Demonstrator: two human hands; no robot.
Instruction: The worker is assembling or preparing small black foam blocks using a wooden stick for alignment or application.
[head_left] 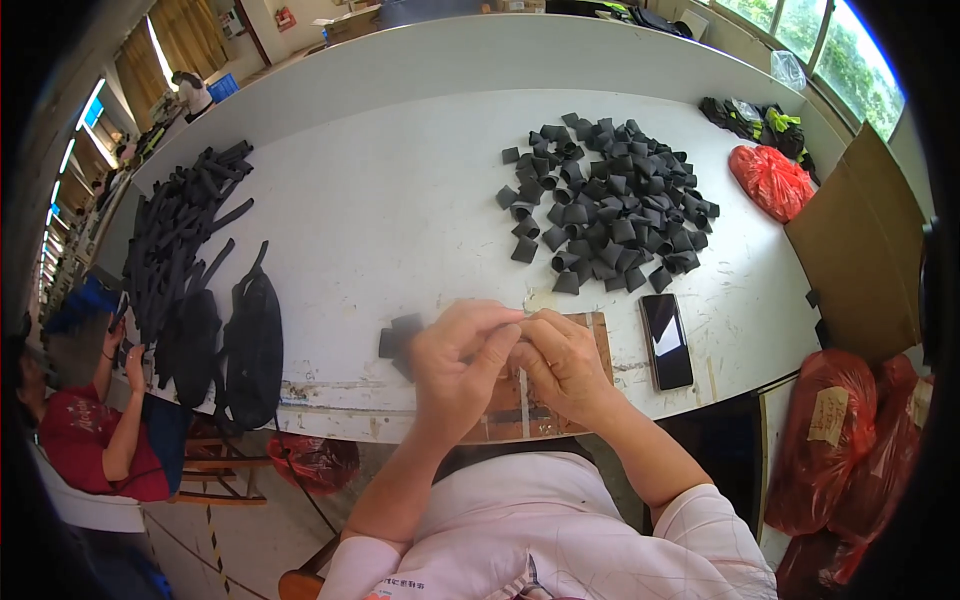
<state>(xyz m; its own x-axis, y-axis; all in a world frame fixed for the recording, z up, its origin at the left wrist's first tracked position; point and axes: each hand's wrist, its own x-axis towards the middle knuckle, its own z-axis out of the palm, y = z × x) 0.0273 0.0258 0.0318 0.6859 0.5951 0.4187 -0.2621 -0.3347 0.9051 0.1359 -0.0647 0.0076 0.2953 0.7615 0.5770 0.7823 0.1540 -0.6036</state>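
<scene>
Both hands meet just above the near edge of the table [400, 200], over a wooden board [560, 400]. Left hand [458, 365] and right hand [562, 362] touch at the fingertips, fingers curled inward as if pinching something small between them; what they grip is hidden, so whether either hand grasps anything cannot be told. Just left of the left hand lie a few black pieces [398, 340], flat on the table. Right of the board lies a dark phone [667, 340], screen up. Farther back sits a heap of short black sleeves [608, 205]. At the table's left end lies a pile of long black tubes [180, 240], with black bags [250, 345] hanging over the edge. Red bags [772, 180] rest at the far right. Another person in red [85, 440] sits at lower left.
</scene>
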